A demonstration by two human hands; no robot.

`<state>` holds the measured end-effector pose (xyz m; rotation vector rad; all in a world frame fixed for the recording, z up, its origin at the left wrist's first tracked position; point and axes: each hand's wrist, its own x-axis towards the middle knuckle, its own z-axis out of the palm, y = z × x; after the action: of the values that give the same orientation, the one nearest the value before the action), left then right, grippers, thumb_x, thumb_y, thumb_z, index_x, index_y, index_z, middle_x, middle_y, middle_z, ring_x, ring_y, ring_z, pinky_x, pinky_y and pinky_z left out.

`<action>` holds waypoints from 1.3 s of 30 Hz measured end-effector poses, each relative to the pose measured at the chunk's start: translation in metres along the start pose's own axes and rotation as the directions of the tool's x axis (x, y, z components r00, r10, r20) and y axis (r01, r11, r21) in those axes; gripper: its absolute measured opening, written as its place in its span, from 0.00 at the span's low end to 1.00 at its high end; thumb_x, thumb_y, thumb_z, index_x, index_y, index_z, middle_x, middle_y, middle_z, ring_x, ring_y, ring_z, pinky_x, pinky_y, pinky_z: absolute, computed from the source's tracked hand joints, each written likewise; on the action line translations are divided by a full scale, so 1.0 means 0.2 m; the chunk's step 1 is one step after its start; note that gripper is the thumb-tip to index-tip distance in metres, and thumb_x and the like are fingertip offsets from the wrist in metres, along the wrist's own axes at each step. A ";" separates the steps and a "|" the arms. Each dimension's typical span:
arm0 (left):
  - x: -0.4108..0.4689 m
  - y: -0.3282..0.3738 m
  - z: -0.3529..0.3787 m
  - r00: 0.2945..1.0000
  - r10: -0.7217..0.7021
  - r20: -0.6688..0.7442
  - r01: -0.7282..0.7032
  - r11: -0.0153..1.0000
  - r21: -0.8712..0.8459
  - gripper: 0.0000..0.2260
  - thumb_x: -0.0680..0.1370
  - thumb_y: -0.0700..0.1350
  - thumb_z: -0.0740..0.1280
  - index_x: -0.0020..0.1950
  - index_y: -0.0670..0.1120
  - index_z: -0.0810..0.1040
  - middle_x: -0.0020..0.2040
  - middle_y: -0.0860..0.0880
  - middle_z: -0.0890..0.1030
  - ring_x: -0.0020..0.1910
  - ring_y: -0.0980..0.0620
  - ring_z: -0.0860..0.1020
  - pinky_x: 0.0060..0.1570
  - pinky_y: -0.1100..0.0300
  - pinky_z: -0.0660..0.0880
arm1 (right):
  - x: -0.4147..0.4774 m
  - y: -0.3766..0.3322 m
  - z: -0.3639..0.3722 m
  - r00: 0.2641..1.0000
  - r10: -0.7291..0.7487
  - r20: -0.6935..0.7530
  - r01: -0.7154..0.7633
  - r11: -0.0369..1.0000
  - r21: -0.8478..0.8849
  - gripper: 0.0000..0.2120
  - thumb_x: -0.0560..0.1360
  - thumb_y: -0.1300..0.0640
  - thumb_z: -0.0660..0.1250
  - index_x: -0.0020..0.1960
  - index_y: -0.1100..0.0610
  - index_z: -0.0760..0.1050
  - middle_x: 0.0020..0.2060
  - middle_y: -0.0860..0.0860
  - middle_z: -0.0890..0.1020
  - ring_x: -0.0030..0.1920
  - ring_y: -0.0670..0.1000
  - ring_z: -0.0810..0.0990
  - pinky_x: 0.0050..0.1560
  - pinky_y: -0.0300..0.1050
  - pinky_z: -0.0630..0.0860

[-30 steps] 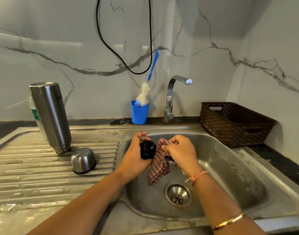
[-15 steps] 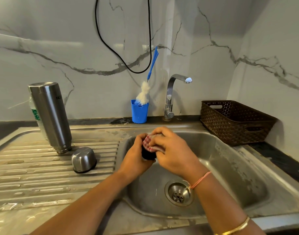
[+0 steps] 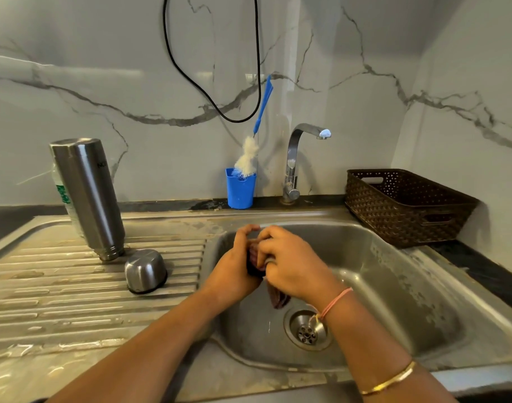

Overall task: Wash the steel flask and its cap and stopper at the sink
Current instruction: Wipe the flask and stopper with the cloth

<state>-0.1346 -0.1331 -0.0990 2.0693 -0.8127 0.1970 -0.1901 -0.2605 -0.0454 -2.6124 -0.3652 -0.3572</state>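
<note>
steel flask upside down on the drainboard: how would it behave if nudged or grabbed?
The steel flask stands inverted on its narrow mouth and leans, so it probably tips easily. Its smooth, likely wet wall may be slippery. The ribbed drainboard gives uneven footing; once down, it might roll.

Head-worn wide-angle view, looking forward and down over the sink [image 3: 394, 286].

The single camera sits above and just behind the person's forearms, which enter from the bottom edge and meet close below the lens. It faces the marble back wall [image 3: 103, 68], with the tap [image 3: 295, 158] near centre, the ribbed draining surface [image 3: 74, 286] at left and a brown basket [image 3: 409, 207] at right. Straight lines bow toward the edges. No second view exists to overlap with it.
</note>
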 end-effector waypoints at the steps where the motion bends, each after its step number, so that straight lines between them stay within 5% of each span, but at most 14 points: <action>1: 0.00 0.00 0.01 1.000 -0.003 0.010 0.004 1.000 -0.024 0.39 0.70 0.35 0.73 0.71 0.51 0.54 0.51 0.61 0.73 0.50 0.63 0.76 0.48 0.77 0.70 | 0.00 0.03 -0.02 0.997 0.055 -0.056 -0.051 0.997 0.058 0.10 0.70 0.69 0.62 0.39 0.56 0.77 0.52 0.49 0.74 0.52 0.50 0.74 0.54 0.43 0.73; 7: 0.02 0.00 0.04 0.996 -0.055 -0.077 0.042 0.985 -0.166 0.38 0.66 0.37 0.77 0.64 0.59 0.57 0.56 0.58 0.75 0.59 0.69 0.72 0.59 0.74 0.68 | -0.02 0.19 -0.08 0.924 0.339 -0.175 -0.325 0.940 0.106 0.11 0.71 0.66 0.65 0.38 0.53 0.80 0.47 0.47 0.76 0.46 0.46 0.74 0.49 0.36 0.68; 11: 0.01 -0.01 0.02 0.985 -0.095 -0.143 0.077 0.989 -0.128 0.37 0.67 0.41 0.78 0.64 0.61 0.58 0.57 0.65 0.71 0.62 0.63 0.71 0.63 0.67 0.68 | -0.04 0.16 -0.10 0.884 0.348 -0.312 -0.290 0.932 0.217 0.09 0.71 0.68 0.65 0.41 0.57 0.81 0.47 0.45 0.76 0.40 0.39 0.73 0.40 0.23 0.66; 18: 0.01 0.01 0.00 0.964 -0.106 -0.242 0.109 0.994 -0.001 0.36 0.68 0.46 0.76 0.71 0.51 0.61 0.58 0.53 0.74 0.54 0.59 0.72 0.47 0.73 0.69 | -0.03 -0.03 0.07 0.956 0.200 -0.215 -0.168 0.973 0.158 0.09 0.73 0.64 0.63 0.51 0.56 0.75 0.54 0.49 0.71 0.52 0.50 0.76 0.58 0.45 0.74; 22: 0.01 0.01 -0.01 0.944 -0.134 -0.303 0.157 0.986 0.051 0.33 0.72 0.45 0.73 0.72 0.51 0.59 0.62 0.48 0.74 0.56 0.55 0.74 0.50 0.64 0.70 | -0.02 -0.10 0.14 0.966 0.159 -0.204 -0.139 0.984 0.110 0.09 0.76 0.61 0.61 0.55 0.57 0.73 0.55 0.50 0.69 0.53 0.51 0.75 0.57 0.42 0.72; 25: 0.01 0.02 0.00 0.966 -0.062 -0.252 0.091 0.990 0.106 0.34 0.70 0.48 0.75 0.71 0.51 0.61 0.61 0.51 0.75 0.58 0.54 0.74 0.53 0.63 0.70 | 0.00 -0.05 0.10 0.924 0.288 -0.253 -0.242 0.950 0.198 0.08 0.74 0.63 0.61 0.52 0.56 0.72 0.54 0.49 0.70 0.51 0.50 0.75 0.56 0.45 0.75; 28: 0.00 0.05 0.02 0.985 -0.016 -0.173 0.038 0.991 0.128 0.36 0.68 0.51 0.76 0.70 0.51 0.61 0.55 0.58 0.72 0.53 0.61 0.72 0.52 0.66 0.70 | -0.01 0.02 0.04 0.884 0.368 -0.289 -0.290 0.915 0.279 0.08 0.72 0.66 0.62 0.48 0.55 0.72 0.50 0.48 0.72 0.48 0.47 0.73 0.48 0.38 0.73; 34: 0.00 0.00 0.00 0.968 -0.111 -0.223 0.103 0.994 -0.048 0.33 0.70 0.41 0.75 0.70 0.49 0.62 0.51 0.56 0.74 0.52 0.55 0.77 0.49 0.70 0.71 | -0.02 -0.05 0.10 0.969 0.182 -0.167 -0.157 0.976 0.154 0.08 0.73 0.64 0.62 0.49 0.56 0.73 0.52 0.50 0.71 0.49 0.52 0.75 0.52 0.45 0.74; 39: 0.01 0.02 0.00 0.967 -0.138 -0.214 0.100 0.979 -0.180 0.33 0.68 0.42 0.77 0.66 0.54 0.62 0.51 0.58 0.72 0.51 0.61 0.75 0.44 0.78 0.70 | 0.02 0.03 0.05 0.926 0.325 -0.191 -0.276 0.930 0.243 0.08 0.70 0.67 0.62 0.46 0.56 0.72 0.48 0.51 0.73 0.47 0.51 0.75 0.49 0.46 0.75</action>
<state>-0.1362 -0.1351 -0.0943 1.8889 -0.5447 0.2819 -0.1815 -0.2606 -0.0549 -2.3368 0.0780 -0.4772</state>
